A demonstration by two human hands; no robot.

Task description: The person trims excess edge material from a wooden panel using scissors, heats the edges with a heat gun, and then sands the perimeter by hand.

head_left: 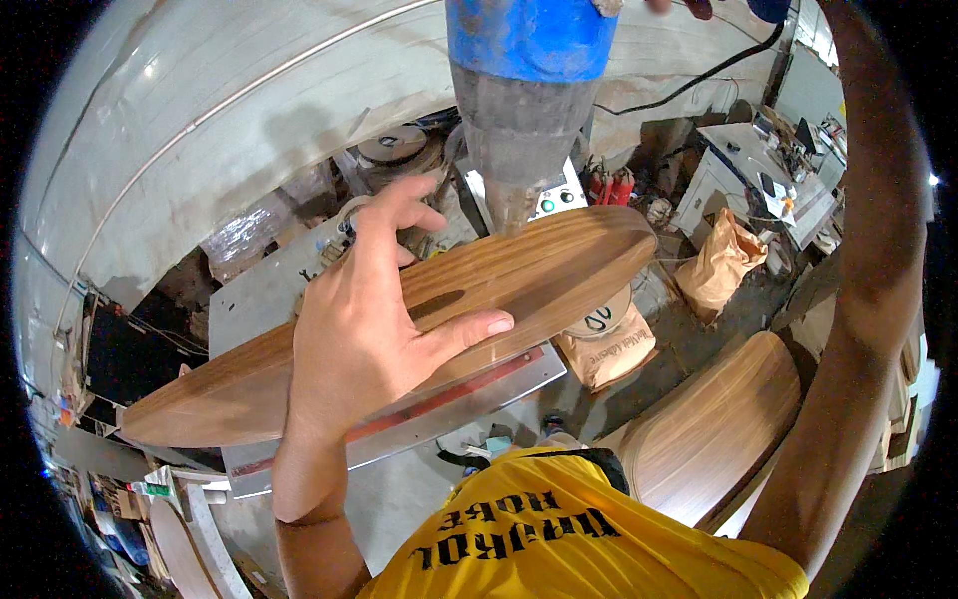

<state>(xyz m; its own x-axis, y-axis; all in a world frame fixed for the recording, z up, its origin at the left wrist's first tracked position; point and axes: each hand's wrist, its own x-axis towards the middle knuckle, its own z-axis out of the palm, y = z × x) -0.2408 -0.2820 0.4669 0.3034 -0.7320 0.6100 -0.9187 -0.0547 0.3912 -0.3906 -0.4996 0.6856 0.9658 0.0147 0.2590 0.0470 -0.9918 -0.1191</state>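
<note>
A long wood-grain board [544, 265] with rounded ends lies slantwise across a metal-edged table. My left hand [354, 309] is over its middle, thumb and fingers spread apart. The thumb lies across the board's face in view, and the fingertips reach past its far edge; whether they touch it is unclear. A blue heat gun [529, 45] with a grey tapered nozzle points down at the board's far edge. My right arm rises along the right side, and a few bent fingers of my right hand [684, 5] show at the top, around the gun's mostly hidden handle.
Behind the board is a white control box [559, 198] with knobs. A paper sack [718, 260] stands at right, near a cluttered white desk [743, 165]. More wood-grain panels [714, 419] are stacked at lower right. A black cord [699, 82] hangs along the wall.
</note>
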